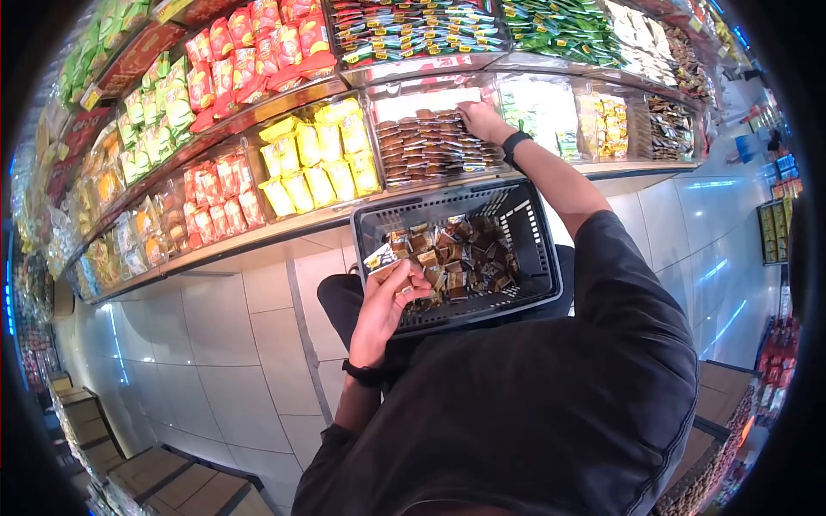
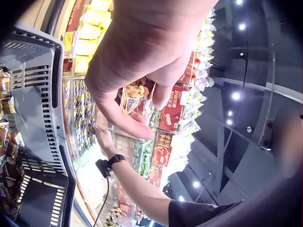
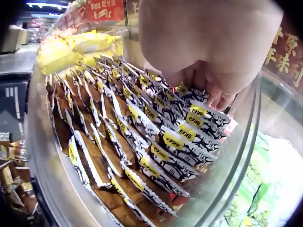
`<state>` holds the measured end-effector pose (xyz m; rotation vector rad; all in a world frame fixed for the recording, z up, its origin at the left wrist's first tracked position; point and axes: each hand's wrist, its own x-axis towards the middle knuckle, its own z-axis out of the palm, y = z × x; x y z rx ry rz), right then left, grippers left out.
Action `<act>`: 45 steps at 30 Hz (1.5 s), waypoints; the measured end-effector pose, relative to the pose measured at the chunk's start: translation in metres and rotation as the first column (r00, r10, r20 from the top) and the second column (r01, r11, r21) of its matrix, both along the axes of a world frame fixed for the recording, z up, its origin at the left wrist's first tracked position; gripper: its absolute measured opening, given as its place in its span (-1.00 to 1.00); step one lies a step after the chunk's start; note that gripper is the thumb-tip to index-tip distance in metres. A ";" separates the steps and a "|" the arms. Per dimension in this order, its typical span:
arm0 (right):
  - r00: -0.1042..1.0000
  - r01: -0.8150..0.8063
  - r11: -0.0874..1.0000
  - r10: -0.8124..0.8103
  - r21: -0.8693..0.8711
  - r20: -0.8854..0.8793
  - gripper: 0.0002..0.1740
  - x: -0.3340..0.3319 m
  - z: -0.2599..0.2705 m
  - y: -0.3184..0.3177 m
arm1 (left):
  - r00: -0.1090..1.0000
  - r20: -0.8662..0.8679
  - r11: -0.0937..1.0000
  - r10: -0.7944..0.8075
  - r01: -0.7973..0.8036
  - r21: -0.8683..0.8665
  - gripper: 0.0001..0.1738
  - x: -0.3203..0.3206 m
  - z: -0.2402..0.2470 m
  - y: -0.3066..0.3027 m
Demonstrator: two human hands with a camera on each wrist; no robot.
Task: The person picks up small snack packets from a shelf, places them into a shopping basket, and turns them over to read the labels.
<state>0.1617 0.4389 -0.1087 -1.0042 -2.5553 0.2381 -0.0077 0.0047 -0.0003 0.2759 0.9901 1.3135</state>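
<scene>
My left hand (image 1: 385,301) is over the black basket (image 1: 551,258), its thumb and fingers curled round a small snack packet (image 2: 132,97). Brown filling and a printed code show on that packet in the left wrist view. Loose brown packets (image 1: 456,258) of similar look fill the basket's bottom. The right hand (image 1: 483,122) reaches into the back right corner of a clear bin (image 3: 255,109). There its curled fingers pinch a snack packet (image 3: 191,93) at the end of the rows, fingertips partly hidden. Upright brown packets (image 3: 151,137) with white, black and yellow tops stand in close rows.
Yellow packets (image 1: 323,155) fill the bin on the left, green and white packets (image 1: 542,116) the one on the right. A higher shelf row holds red bags (image 1: 258,52) and other snacks. The basket stands close against the shelf edge, above a tiled floor (image 1: 224,353).
</scene>
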 end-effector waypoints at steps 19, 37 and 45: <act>0.775 -0.436 0.476 -0.234 -0.764 -0.587 -0.77 0.042 0.132 -0.327 | 0.854 -0.323 0.875 -0.408 0.466 0.128 -0.66 0.028 0.024 -0.001; 0.768 -0.527 0.520 -0.048 -0.672 -0.639 -0.78 0.069 0.171 -0.323 | 0.817 -0.566 0.958 0.105 0.071 0.279 -0.73 0.034 0.029 -0.024; 0.663 -0.605 0.786 0.407 -0.129 -0.628 -0.74 0.067 0.201 -0.328 | 0.990 -0.139 0.989 -0.012 0.032 0.145 -0.83 0.029 0.046 -0.023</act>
